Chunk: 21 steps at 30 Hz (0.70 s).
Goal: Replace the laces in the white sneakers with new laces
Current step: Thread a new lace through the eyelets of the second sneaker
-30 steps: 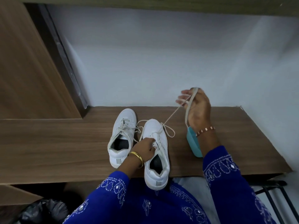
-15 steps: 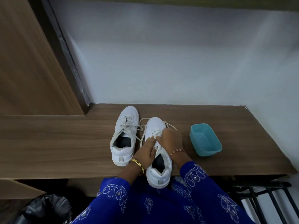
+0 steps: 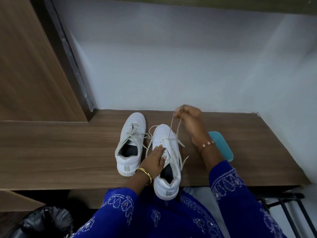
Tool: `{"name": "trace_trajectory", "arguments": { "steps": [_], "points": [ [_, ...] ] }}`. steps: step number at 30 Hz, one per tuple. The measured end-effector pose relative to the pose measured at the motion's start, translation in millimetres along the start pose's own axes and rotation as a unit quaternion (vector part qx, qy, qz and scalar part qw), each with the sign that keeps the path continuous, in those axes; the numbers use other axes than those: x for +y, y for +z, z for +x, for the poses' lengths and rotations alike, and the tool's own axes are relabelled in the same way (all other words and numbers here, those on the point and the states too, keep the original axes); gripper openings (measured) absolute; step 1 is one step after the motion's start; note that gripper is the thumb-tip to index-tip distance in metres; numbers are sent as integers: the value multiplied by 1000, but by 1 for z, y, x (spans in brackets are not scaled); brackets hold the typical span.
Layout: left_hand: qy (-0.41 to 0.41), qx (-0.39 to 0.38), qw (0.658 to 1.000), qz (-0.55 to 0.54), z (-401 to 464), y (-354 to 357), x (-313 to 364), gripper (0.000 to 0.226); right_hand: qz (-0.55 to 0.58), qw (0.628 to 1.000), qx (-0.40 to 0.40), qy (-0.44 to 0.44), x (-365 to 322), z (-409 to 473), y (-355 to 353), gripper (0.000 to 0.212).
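My right hand (image 3: 187,115) is raised beyond the toe of the nearer sneaker (image 3: 167,160), its fingers (image 3: 180,110) curled tight on the old lace (image 3: 171,127). The lace runs taut from them back and down to the front eyelets, roughly along the shoe's long axis. My left hand (image 3: 154,162) lies flat across the tongue, fingers straight, pinning the shoe to the surface (image 3: 68,152). In my judgement further pull must go away from me. The second sneaker (image 3: 130,143) stands just left, laced.

Matt wood-grain table (image 3: 68,152) — laminate, perhaps.
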<state>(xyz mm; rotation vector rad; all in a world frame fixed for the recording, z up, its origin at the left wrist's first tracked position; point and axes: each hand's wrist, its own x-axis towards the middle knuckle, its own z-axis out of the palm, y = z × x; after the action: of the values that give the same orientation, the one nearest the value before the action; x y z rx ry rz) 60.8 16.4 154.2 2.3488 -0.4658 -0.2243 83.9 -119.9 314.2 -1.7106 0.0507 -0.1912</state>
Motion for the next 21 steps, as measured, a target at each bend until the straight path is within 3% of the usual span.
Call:
{"name": "trace_trajectory", "arguments": {
  "steps": [3, 5, 7, 10, 15, 17, 21],
  "points": [
    [1, 3, 1000, 7, 0, 0, 1, 47, 232, 972, -7, -30, -25, 7, -15, 32],
    [0, 2, 1000, 8, 0, 0, 0, 47, 273, 962, -1, -15, -23, 8, -21, 40],
    [1, 2, 1000, 9, -1, 0, 0, 47, 227, 973, 30, 18, -13, 3, -24, 37],
    [0, 3, 1000, 6, -1, -1, 0, 47, 46, 992, 70, 97, 10, -4, -29, 30],
    [2, 2, 1000, 11, -2, 0, -1, 47, -160, 975, 81, 129, 52, -8, -45, 32],
    [2, 4, 1000, 9, -2, 0, -1, 47, -157, 977, 86, 117, 52, -11, -48, 33],
    [6, 12, 1000, 8, -2, 1, -1, 47, -48, 990, 94, 94, 31, -9, -51, 36]
  ]
}}
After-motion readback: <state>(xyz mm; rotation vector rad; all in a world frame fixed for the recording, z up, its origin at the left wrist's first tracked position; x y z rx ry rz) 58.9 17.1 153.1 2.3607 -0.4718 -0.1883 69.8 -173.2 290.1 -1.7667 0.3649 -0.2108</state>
